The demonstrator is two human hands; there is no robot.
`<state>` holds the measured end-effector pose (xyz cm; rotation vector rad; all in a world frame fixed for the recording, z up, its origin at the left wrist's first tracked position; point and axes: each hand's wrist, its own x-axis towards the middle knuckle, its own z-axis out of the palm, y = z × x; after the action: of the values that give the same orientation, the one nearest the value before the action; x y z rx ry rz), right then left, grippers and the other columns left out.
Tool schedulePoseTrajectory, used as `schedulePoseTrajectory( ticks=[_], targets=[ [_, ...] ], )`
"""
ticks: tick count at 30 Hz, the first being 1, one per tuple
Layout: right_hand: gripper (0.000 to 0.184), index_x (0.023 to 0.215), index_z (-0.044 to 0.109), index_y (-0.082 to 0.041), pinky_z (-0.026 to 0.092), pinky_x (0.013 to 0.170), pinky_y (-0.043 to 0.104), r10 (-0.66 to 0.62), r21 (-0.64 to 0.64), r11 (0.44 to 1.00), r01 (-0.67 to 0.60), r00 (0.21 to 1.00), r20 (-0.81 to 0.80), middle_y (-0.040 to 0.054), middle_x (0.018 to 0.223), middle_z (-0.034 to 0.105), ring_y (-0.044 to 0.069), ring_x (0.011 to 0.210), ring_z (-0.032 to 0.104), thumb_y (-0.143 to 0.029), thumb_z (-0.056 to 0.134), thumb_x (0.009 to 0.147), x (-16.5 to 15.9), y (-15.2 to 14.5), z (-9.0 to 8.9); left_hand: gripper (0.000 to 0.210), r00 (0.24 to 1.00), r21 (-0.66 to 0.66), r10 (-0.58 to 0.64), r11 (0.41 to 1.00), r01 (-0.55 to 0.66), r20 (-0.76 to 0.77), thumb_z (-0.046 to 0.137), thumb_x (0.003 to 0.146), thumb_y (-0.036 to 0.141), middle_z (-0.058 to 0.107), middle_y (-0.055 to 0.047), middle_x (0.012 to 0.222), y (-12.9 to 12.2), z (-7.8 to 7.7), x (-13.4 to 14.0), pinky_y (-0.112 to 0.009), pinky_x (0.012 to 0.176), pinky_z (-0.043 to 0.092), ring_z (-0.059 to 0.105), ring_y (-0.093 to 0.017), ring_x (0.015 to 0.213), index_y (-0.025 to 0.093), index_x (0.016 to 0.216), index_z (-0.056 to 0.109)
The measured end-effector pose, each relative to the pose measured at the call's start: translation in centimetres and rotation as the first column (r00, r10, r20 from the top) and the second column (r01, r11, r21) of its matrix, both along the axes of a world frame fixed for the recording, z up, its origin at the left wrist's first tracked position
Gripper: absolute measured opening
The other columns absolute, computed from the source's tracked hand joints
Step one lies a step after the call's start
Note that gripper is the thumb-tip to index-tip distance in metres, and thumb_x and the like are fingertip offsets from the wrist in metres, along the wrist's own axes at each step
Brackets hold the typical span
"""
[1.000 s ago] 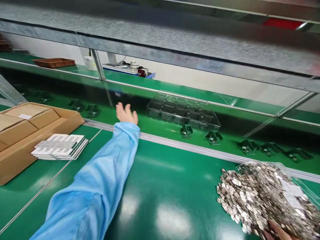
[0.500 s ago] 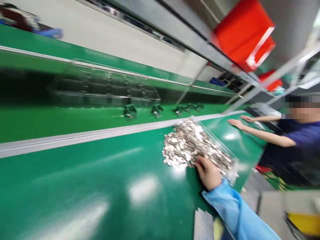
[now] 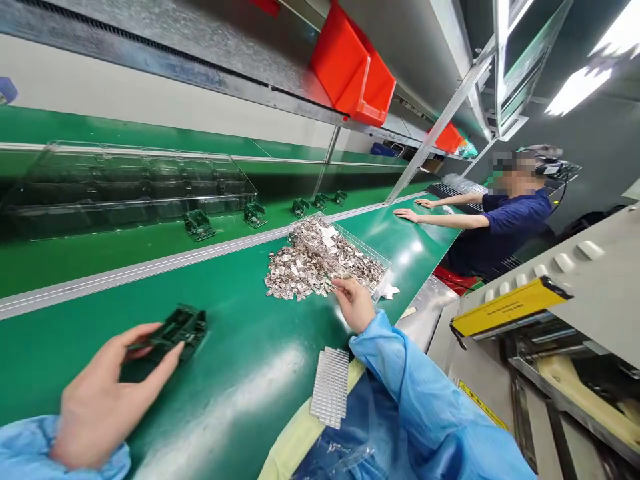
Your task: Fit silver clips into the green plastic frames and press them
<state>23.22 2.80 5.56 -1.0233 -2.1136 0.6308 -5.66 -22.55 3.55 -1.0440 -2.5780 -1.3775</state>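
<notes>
On the left, my left hand grips a dark green plastic frame between thumb and fingers, just over the green bench. The frame has open slots, but its finer detail is unclear. My right hand is closed in a pinch at the near edge of a heap of small silvery metal pieces. One small metal piece seems to be at its fingertips, partly hidden by the heap behind. Part of the heap lies in a clear shallow tray; the rest is spread on the bench.
Several similar green frames line the back ledge beside a clear blister tray. A ridged silvery stack lies at the front edge. A red bin hangs overhead. A co-worker rests both hands on the bench further right.
The view has swung right and sharpened. My left hand with the green frame has come into view. My right hand stays by the heap, its fingers pinched at the near edge.
</notes>
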Motion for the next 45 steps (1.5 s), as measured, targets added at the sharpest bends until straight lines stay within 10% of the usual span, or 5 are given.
schedulePoseTrajectory(
  ticks=[12,22,30,37,45],
  targets=[
    [0.017,0.086,0.069,-0.017,0.052,0.06,0.026,0.128,-0.418,0.865,-0.279,0.927,-0.354,0.0007,0.071,0.061,0.014,0.065,0.058,-0.032,0.068,0.076,3.5,-9.4,4.3,0.102,0.752,-0.307,-0.659,0.723,0.619,-0.036,0.071,0.07,0.051,0.034,-0.017,0.152,0.9,-1.0,0.6,-0.055,0.11,0.03,0.033,-0.037,0.139,0.023,0.15,0.014],
    [0.021,0.082,0.064,-0.018,0.042,0.051,0.024,0.175,-0.462,0.837,-0.293,0.944,-0.281,-0.0012,0.06,0.057,0.013,0.054,0.053,-0.038,0.06,0.088,4.9,-15.0,4.0,0.055,0.624,-0.316,-0.782,0.592,0.742,-0.001,0.069,0.071,0.045,0.06,-0.011,0.113,3.2,1.0,4.2,-0.041,0.092,0.046,0.058,-0.029,0.105,0.02,0.118,0.056],
    [0.017,0.089,0.073,-0.019,0.045,0.055,0.026,0.19,-0.341,0.891,-0.299,0.929,-0.317,0.0043,0.078,0.062,0.015,0.063,0.054,-0.032,0.062,0.089,4.8,-17.2,3.1,0.049,0.794,-0.035,-0.535,0.823,0.567,0.288,0.07,0.067,0.033,0.062,0.001,0.084,2.7,0.1,7.1,-0.034,0.069,0.054,0.065,-0.019,0.072,0.023,0.108,0.045],
    [0.02,0.092,0.076,-0.021,0.054,0.059,0.026,0.052,-0.562,0.719,-0.409,0.838,-0.543,0.003,0.077,0.065,0.014,0.061,0.06,-0.036,0.072,0.08,4.2,-18.3,2.7,0.066,0.505,0.445,-0.524,0.851,0.279,0.686,0.083,0.053,0.029,0.065,-0.004,0.106,2.2,1.2,13.5,-0.033,0.081,0.058,0.07,-0.02,0.09,0.023,0.104,0.041],
    [0.025,0.09,0.074,-0.024,0.05,0.053,0.027,0.134,0.134,0.987,-0.091,0.922,-0.364,0.0067,0.077,0.068,0.019,0.061,0.063,-0.033,0.051,0.093,0.6,-21.7,1.0,0.06,0.446,0.476,-0.434,0.879,0.021,0.783,0.087,0.041,0.024,0.064,0.006,0.076,2.9,2.5,18.8,-0.024,0.058,0.059,0.068,-0.017,0.069,0.025,0.081,0.042]
  ],
)
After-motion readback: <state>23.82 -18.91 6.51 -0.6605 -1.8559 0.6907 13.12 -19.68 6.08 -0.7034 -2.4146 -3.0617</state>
